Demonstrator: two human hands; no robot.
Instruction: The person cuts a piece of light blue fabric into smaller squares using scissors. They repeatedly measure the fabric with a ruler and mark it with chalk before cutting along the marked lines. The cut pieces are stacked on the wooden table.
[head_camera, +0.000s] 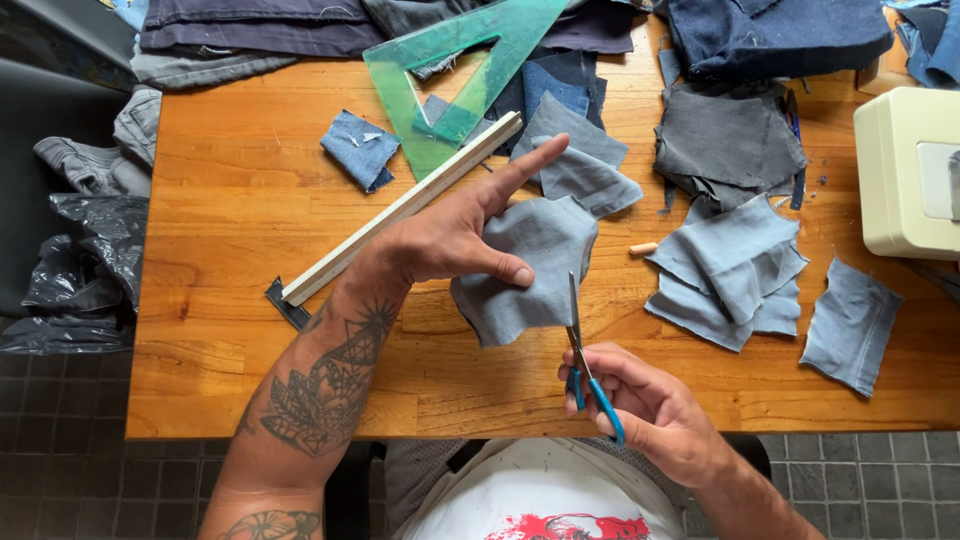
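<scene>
Cutting is under way: the left hand (440, 240) pinches a grey-blue fabric piece (525, 270) above the table (230, 220); the right hand (650, 410) grips blue-handled scissors (585, 360), blades seemingly at the cloth's edge. Next, steady tension matters.

A green set square (455, 75) and a pale ruler (400, 208) lie near a cream box (905, 170).

Matt grey denim cloth piece (525, 270), glossy wooden table (240, 300), translucent green plastic triangle (455, 80), metal-bladed scissors (580, 345)

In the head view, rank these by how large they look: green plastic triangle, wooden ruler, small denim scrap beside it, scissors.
1. green plastic triangle
2. wooden ruler
3. and 4. scissors and small denim scrap: too alike to rank, and the scissors are nearer.
</scene>
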